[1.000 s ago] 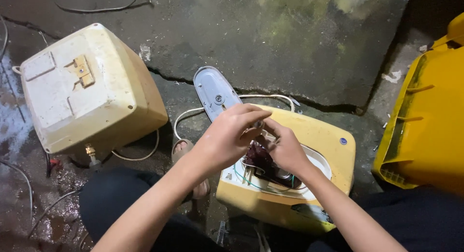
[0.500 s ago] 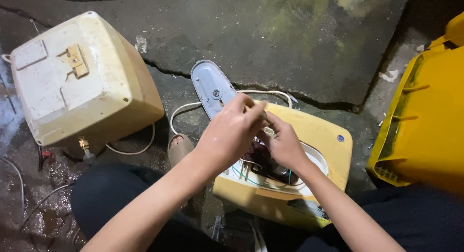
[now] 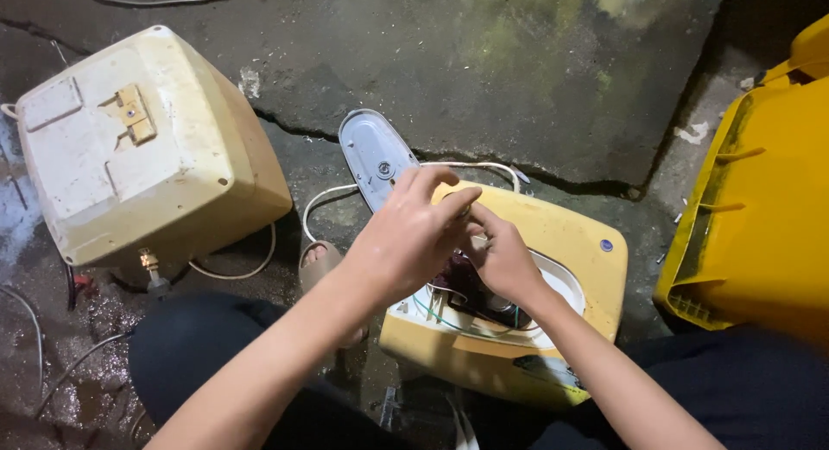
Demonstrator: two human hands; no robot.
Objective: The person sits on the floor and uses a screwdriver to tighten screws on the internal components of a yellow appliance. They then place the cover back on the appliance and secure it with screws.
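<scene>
Your left hand point(image 3: 406, 238) and right hand point(image 3: 501, 260) meet at frame centre, fingers curled narrow over the opened yellowed appliance casing point(image 3: 570, 234); whether they pinch anything, you cannot tell. Wires point(image 3: 440, 312) show in its opening. A grey oval cover point(image 3: 371, 156) lies just above, a second casing point(image 3: 129, 148) upper left.

One camera, worn on the head

I see from above, looking down close at the left hand point(image 3: 406, 238) and right hand point(image 3: 501, 260), with the cracked floor point(image 3: 535, 79) farther off.
</scene>
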